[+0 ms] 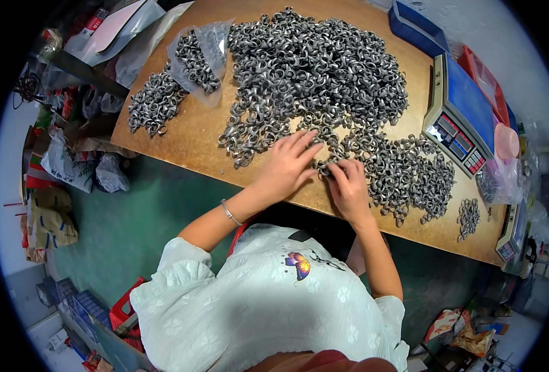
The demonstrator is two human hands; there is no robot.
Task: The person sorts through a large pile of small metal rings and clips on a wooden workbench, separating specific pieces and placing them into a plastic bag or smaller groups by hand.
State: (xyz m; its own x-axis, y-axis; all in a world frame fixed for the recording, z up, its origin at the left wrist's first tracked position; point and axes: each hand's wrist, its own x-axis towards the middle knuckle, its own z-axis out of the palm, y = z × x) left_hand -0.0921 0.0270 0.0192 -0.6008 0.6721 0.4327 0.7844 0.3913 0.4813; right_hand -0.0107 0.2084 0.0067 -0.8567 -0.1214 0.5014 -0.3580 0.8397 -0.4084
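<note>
Metal rings lie heaped across the wooden table, with one large pile [314,62] in the far middle. My left hand [288,164] has its fingers stretched and a little apart. Its fingertips reach the loose rings at the near edge of that pile, and nothing shows in its grasp. Just to the right, my right hand [350,187] bends its fingers down onto a small cluster of rings [323,166]. Those fingers look drawn together, and whatever is between them is hidden. A spread of rings [417,177] continues to the right of my right hand.
A clear plastic bag of rings [197,62] sits by a smaller pile [156,102] on the left. At right stand a blue-topped digital scale [463,108], a blue tray [418,28] and a red tray [482,84]. A little ring heap [468,218] lies near the right corner.
</note>
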